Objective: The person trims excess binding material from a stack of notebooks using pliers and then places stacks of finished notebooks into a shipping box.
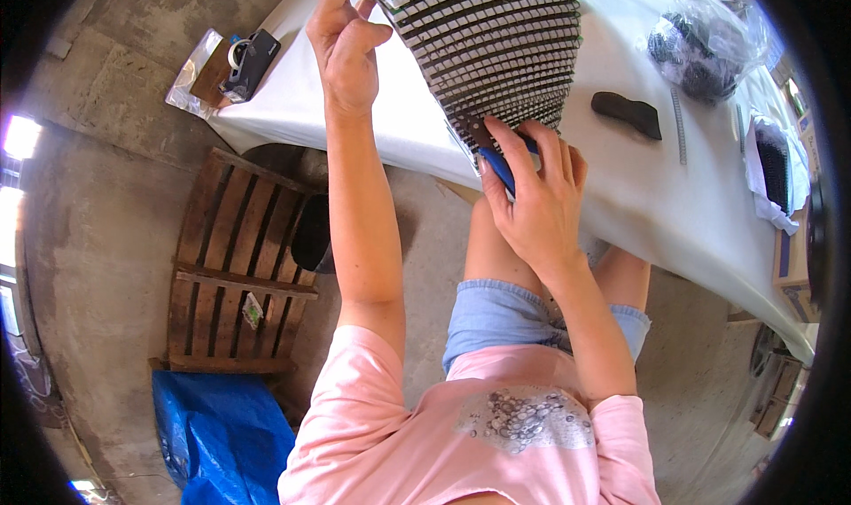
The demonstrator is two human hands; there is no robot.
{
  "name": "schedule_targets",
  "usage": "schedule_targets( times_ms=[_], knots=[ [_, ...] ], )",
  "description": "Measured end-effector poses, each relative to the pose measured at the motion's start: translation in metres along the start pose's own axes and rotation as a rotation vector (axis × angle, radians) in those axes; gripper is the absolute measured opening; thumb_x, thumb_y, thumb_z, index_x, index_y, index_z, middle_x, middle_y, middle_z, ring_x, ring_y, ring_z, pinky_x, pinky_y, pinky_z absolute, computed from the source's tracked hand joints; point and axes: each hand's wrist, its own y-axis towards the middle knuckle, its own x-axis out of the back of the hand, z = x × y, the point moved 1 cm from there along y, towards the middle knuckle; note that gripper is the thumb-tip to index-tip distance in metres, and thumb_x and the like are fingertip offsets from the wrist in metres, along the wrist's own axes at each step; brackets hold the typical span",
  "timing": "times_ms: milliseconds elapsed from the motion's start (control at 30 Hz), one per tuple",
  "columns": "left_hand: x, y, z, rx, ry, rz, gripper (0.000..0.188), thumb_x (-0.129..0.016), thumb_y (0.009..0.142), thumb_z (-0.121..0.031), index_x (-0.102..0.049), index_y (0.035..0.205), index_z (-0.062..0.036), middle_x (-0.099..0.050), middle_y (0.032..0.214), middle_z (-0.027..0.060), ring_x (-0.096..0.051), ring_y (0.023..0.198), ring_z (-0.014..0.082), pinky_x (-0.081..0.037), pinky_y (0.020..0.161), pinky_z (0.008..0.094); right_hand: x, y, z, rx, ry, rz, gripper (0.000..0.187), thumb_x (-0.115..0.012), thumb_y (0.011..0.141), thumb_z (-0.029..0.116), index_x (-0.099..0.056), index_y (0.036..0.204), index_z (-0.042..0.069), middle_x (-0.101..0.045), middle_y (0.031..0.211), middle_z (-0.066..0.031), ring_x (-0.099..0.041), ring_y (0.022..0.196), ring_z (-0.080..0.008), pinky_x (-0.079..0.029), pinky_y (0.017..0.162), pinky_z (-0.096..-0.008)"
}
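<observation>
A dark mesh sheet [496, 40] with rows of black strips and pale gaps fans out from the top of the view, narrowing toward me past the table edge. My right hand [536, 182] is closed around a plier-like hand tool with blue handles [498, 170]. Its dark, riveted head lies against the narrow end of the mesh. Raised by the sheet's left edge is my left hand [350, 58], with the thumb bent toward that edge. Its other fingers partly leave the top of the view, so its grip is hidden.
The white-covered table [620, 177] carries a black curved piece [627, 115], a thin metal strip [679, 126], a plastic bag of dark material [700, 58] and a tape dispenser [250, 65]. Left of me are a wooden pallet [244, 283] and a blue tarp [226, 430]; cardboard boxes [793, 270] stand right.
</observation>
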Motion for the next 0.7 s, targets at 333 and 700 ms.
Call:
schedule_targets(
  times_ms=[333, 700],
  knots=[
    [0.0018, 0.0017, 0.0023, -0.02, -0.004, 0.014, 0.054, -0.057, 0.072, -0.027, -0.055, 0.114, 0.0058, -0.049, 0.122, 0.0157, -0.044, 0.118, 0.0259, -0.031, 0.101, 0.0368, -0.001, -0.0003, 0.0002, 0.053, -0.102, -0.039, 0.045, -0.065, 0.073, 0.023, -0.057, 0.118, 0.024, -0.05, 0.107, -0.0061, -0.051, 0.095, -0.0228, -0.036, 0.087, -0.0469],
    [0.0034, 0.0027, 0.0031, -0.067, 0.056, 0.038, 0.057, -0.057, 0.073, -0.033, -0.054, 0.115, 0.0059, -0.049, 0.121, 0.016, -0.045, 0.117, 0.0252, -0.032, 0.1, 0.0367, 0.0001, 0.003, -0.0015, 0.118, -0.178, -0.033, 0.049, -0.068, 0.068, 0.024, -0.058, 0.116, 0.03, -0.05, 0.107, -0.0025, -0.051, 0.096, -0.0183, -0.032, 0.088, -0.0453]
  ],
)
